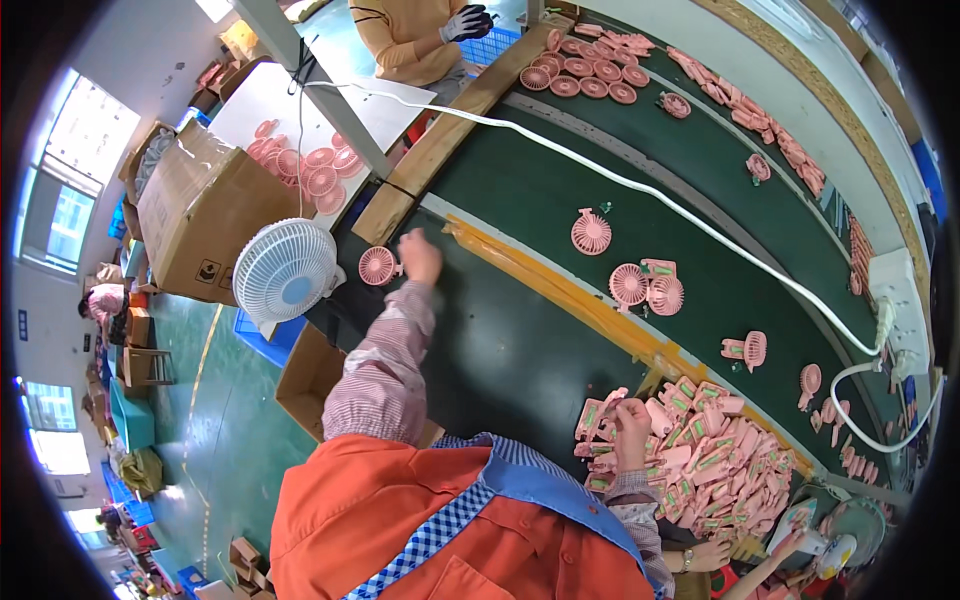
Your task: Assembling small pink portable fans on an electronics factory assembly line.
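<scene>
At the left end of the dark work surface, my left hand [420, 257] is closed at the side of a round pink fan head [378, 266] and seems to grip its short end, which my fingers partly hide. My right hand [631, 432] is at the upper left edge of a large heap of pink fan handle parts [715, 470], several showing green boards. Its fingers are pinched on one pink handle part [612, 399]. A white caged desk fan [287, 270] stands just left of my left hand.
Beyond a taped ledge [560, 290], a green conveyor belt [500, 185] carries scattered pink fan pieces. A white cable [640, 188] crosses to a power strip [897, 300]. Cardboard boxes [215, 215] stand left. Another person's gloved hand [467, 24] is at top; others' hands [705, 555] show lower right.
</scene>
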Demonstrator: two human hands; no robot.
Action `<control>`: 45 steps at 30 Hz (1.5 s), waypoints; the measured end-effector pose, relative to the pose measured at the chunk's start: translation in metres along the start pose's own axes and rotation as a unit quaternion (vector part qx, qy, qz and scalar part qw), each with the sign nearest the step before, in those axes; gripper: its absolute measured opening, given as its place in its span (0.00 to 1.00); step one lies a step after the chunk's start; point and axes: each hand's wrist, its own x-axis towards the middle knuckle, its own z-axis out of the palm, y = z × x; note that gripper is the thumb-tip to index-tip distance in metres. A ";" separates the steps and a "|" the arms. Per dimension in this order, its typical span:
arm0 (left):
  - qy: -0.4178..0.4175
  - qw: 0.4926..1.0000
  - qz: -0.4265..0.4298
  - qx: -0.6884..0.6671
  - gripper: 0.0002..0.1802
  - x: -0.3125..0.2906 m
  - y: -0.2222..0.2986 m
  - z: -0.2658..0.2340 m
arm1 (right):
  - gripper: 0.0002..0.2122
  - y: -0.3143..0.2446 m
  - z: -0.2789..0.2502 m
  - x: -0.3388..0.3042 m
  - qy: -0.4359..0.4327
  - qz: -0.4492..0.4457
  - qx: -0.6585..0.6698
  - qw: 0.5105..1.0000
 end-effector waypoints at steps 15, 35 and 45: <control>-0.170 0.958 0.188 0.137 0.07 -0.029 -0.031 0.024 | 0.02 -0.024 0.025 -0.024 -0.009 0.018 0.133 0.991; -0.582 0.666 0.012 -0.468 0.13 -0.162 0.129 -0.089 | 0.05 -0.036 0.052 -0.042 -0.049 0.094 0.212 0.971; -0.632 0.574 -0.019 -0.521 0.14 -0.187 0.160 -0.126 | 0.08 -0.057 0.072 -0.045 -0.106 0.133 0.288 0.942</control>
